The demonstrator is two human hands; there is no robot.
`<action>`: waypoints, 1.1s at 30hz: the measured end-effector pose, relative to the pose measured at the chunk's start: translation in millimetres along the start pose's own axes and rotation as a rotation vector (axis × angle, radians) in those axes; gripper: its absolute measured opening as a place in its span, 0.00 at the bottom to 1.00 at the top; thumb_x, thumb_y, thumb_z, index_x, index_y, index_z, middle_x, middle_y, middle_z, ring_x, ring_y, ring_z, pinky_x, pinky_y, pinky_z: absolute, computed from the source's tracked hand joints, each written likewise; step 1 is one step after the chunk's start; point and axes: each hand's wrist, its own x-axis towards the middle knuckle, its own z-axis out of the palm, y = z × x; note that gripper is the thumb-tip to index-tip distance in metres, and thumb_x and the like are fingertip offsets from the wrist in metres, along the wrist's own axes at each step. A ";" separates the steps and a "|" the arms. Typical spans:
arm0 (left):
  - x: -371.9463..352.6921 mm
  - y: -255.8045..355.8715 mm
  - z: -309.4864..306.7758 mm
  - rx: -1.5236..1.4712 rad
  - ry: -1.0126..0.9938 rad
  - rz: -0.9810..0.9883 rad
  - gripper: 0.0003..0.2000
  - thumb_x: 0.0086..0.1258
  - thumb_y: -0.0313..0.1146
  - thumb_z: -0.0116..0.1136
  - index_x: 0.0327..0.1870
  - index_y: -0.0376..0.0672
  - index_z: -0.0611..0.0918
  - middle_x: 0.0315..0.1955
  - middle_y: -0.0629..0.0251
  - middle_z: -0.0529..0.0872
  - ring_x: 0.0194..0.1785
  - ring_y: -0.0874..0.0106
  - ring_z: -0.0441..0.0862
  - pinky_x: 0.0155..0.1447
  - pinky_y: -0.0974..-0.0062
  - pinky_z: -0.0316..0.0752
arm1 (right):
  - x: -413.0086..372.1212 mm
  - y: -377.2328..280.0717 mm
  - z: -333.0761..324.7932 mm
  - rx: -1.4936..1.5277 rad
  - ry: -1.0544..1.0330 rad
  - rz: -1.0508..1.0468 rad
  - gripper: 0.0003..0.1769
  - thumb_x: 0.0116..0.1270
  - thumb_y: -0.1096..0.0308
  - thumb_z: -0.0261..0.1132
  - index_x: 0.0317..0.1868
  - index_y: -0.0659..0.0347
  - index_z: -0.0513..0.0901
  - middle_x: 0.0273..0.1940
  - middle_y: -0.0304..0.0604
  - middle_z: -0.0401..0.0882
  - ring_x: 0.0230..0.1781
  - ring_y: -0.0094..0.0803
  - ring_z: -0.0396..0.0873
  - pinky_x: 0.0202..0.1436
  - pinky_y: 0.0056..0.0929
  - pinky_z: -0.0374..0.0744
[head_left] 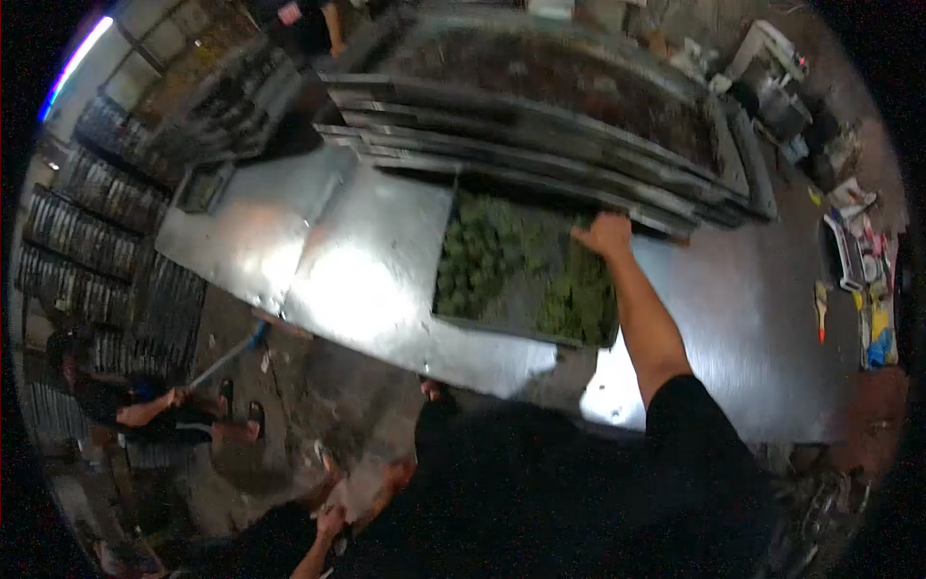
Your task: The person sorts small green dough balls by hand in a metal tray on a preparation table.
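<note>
A shallow dark metal tray (521, 326) lies on the shiny metal table (395, 207). Rounded green clumps (473, 246) fill its left side, and a heap of green leafy-looking stuff (571, 307) sits at its near right. My right hand (610, 235) is closed over the tray's far right corner, its thumb pointing inward and the arm reaching along the right side. At the near table edge, my left hand (431, 388) shows only as a small dim patch beside the black sleeve, its fingers blurred.
Large stacked metal trays (540, 135) stand along the table's far side. More racks of trays (87, 232) rise at left. A brush (822, 311) lies at right near a white basket (844, 253). Co-workers occupy the lower left, one person's hand (174, 398) holding a long pole (222, 362).
</note>
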 end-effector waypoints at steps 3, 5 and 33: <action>18.5 -62.5 6.1 1.513 -0.088 0.749 0.24 0.72 0.49 0.47 0.58 0.38 0.73 0.51 0.55 0.75 0.46 0.67 0.74 0.53 0.71 0.70 | -1.5 -7.8 -6.0 0.033 -0.201 0.011 0.49 0.47 0.25 0.60 0.51 0.66 0.77 0.50 0.58 0.77 0.51 0.52 0.76 0.53 0.48 0.73; 43.3 -82.4 22.5 1.603 -0.038 0.647 0.23 0.72 0.48 0.46 0.58 0.38 0.73 0.51 0.55 0.75 0.46 0.67 0.73 0.52 0.71 0.70 | -13.0 -14.8 3.4 0.076 -0.159 0.013 0.54 0.47 0.28 0.63 0.63 0.66 0.66 0.58 0.60 0.70 0.57 0.55 0.71 0.56 0.50 0.71; 270.5 58.3 54.4 2.138 1.034 -0.369 0.20 0.76 0.38 0.34 0.62 0.37 0.67 0.49 0.55 0.73 0.36 0.67 0.69 0.37 0.71 0.66 | -29.6 -6.3 -25.4 1.374 -0.027 0.495 0.12 0.56 0.80 0.64 0.42 0.62 0.78 0.28 0.42 0.80 0.22 0.32 0.78 0.23 0.32 0.75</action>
